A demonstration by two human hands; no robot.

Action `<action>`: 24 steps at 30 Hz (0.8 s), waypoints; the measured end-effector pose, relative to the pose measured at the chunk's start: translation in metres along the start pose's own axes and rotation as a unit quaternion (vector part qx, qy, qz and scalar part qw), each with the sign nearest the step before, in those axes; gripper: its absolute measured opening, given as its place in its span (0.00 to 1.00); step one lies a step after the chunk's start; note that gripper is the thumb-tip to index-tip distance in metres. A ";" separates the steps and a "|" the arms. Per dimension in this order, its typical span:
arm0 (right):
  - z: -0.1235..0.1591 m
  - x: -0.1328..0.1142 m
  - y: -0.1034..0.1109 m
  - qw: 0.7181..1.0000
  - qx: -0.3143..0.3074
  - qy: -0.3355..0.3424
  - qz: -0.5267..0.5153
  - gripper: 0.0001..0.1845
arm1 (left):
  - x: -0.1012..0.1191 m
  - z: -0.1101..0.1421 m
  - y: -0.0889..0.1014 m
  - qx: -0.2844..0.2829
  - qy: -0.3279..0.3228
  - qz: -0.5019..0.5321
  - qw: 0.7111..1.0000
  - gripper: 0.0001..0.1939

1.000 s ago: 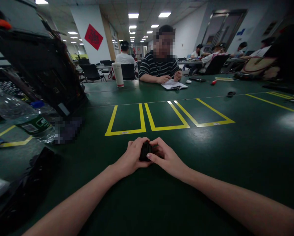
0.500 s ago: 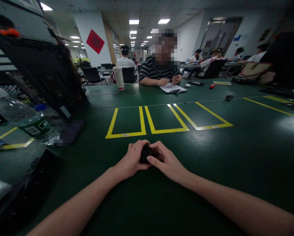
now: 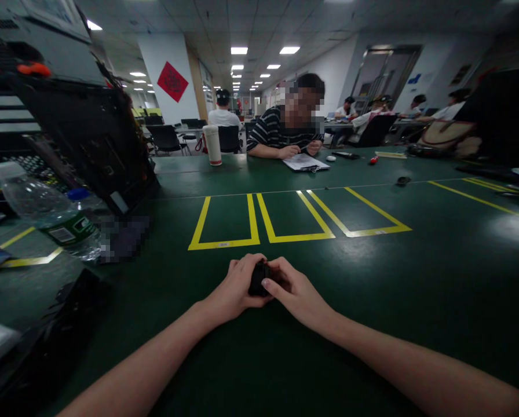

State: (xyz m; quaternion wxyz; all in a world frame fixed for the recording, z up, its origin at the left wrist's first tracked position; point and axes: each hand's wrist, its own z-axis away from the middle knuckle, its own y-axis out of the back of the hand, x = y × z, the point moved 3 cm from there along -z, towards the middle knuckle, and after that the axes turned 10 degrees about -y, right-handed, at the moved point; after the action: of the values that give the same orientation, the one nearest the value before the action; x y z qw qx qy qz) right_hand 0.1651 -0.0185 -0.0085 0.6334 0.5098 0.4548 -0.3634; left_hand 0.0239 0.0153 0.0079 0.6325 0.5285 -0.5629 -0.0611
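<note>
A small black block-like object (image 3: 258,280) sits between my two hands, just in front of the yellow tape outlines. Its exact kind does not show, since my fingers cover much of it. My left hand (image 3: 236,286) is wrapped round its left side, fingers over the top and thumb along the near side. From the right, my right hand (image 3: 296,292) grips it with the thumb on its near face and the fingers curled behind. Under both hands is the dark green tabletop (image 3: 259,359).
Yellow tape outlines (image 3: 225,244) lie beyond my hands. To the left stand plastic bottles (image 3: 75,229), a black device (image 3: 98,139) and a black bundle (image 3: 55,324). Across the table, a person in a striped shirt (image 3: 263,136) leans over a clipboard (image 3: 305,163) near a white cup (image 3: 212,146).
The whole view has shifted slightly downward in the frame. The person opposite has bent the head lower. My hands keep nearly the same hold on the black object.
</note>
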 end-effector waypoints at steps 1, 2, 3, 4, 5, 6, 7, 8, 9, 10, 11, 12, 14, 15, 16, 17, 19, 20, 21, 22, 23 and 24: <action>0.001 -0.002 0.000 1.000 0.007 0.005 0.009 0.08 | 0.000 0.000 0.000 -0.002 0.003 0.003 1.000 0.27; 0.001 -0.003 0.001 1.000 0.013 0.007 0.014 0.08 | 0.000 0.000 0.000 -0.004 0.005 0.006 1.000 0.27; 0.001 -0.004 0.001 1.000 0.017 0.006 0.015 0.07 | 0.000 0.000 0.001 -0.007 0.007 0.009 1.000 0.27; 0.001 -0.004 0.001 1.000 0.017 0.004 0.011 0.07 | 0.000 0.000 0.001 -0.009 0.009 0.011 1.000 0.27; 0.001 -0.004 0.001 1.000 0.015 0.001 0.003 0.07 | 0.000 -0.001 0.001 -0.011 0.011 0.012 1.000 0.27; 0.000 -0.004 0.001 1.000 0.013 -0.003 -0.010 0.07 | 0.000 -0.001 0.001 -0.012 0.013 0.012 1.000 0.27; -0.001 -0.003 0.002 1.000 0.009 -0.009 -0.025 0.08 | 0.000 -0.001 0.002 -0.013 0.013 0.012 1.000 0.27; -0.001 -0.002 0.002 0.999 0.005 -0.016 -0.042 0.10 | -0.001 -0.002 0.001 -0.013 0.013 0.012 1.000 0.27; -0.002 -0.001 0.002 0.998 0.001 -0.025 -0.058 0.12 | -0.002 -0.002 0.001 -0.013 0.014 0.012 1.000 0.27; -0.002 0.000 0.002 0.997 -0.004 -0.035 -0.070 0.14 | -0.002 -0.002 0.001 -0.012 0.014 0.012 1.000 0.27; -0.003 0.001 0.002 0.996 -0.007 -0.045 -0.076 0.15 | -0.003 -0.001 0.001 -0.012 0.013 0.012 1.000 0.27; -0.003 0.002 0.002 0.996 -0.011 -0.052 -0.078 0.15 | -0.003 -0.001 0.001 -0.010 0.012 0.013 1.000 0.27; -0.002 0.001 0.002 0.996 -0.020 -0.051 -0.074 0.14 | -0.003 0.000 0.001 -0.007 0.011 0.015 1.000 0.27; -0.001 -0.001 0.002 0.996 -0.026 -0.044 -0.070 0.13 | -0.003 0.000 0.001 -0.007 0.011 0.015 1.000 0.27; 0.000 -0.002 0.002 0.997 -0.032 -0.035 -0.064 0.12 | -0.002 0.000 0.002 -0.007 0.011 0.015 1.000 0.27; 0.001 -0.003 0.003 0.997 -0.036 -0.027 -0.057 0.12 | -0.002 0.001 0.002 -0.008 0.012 0.014 1.000 0.27; 0.002 -0.005 0.003 0.998 -0.036 -0.019 -0.044 0.11 | -0.001 0.001 0.002 -0.010 0.008 0.011 1.000 0.27; 0.002 -0.004 0.003 0.998 -0.034 -0.018 -0.045 0.10 | 0.000 0.001 0.002 -0.009 0.003 0.008 1.000 0.27; 0.001 -0.003 0.003 0.998 -0.033 -0.018 -0.051 0.09 | 0.000 0.000 0.001 -0.006 -0.001 0.004 1.000 0.27; -0.001 -0.002 0.003 0.997 -0.032 -0.018 -0.062 0.08 | 0.000 0.000 0.001 -0.001 -0.004 0.000 1.000 0.27; -0.002 -0.001 0.003 0.997 -0.030 -0.018 -0.075 0.08 | -0.001 0.000 0.000 0.002 -0.006 -0.004 1.000 0.28; -0.004 0.001 0.003 0.996 -0.029 -0.021 -0.085 0.09 | -0.002 0.000 -0.001 0.006 -0.006 -0.007 1.000 0.28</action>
State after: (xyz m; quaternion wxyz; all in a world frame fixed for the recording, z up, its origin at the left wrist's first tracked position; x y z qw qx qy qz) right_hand 0.1670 -0.0143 -0.0089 0.6243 0.4427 0.4937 -0.4130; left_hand 0.0235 0.0158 0.0063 0.6252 0.5361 -0.5634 -0.0653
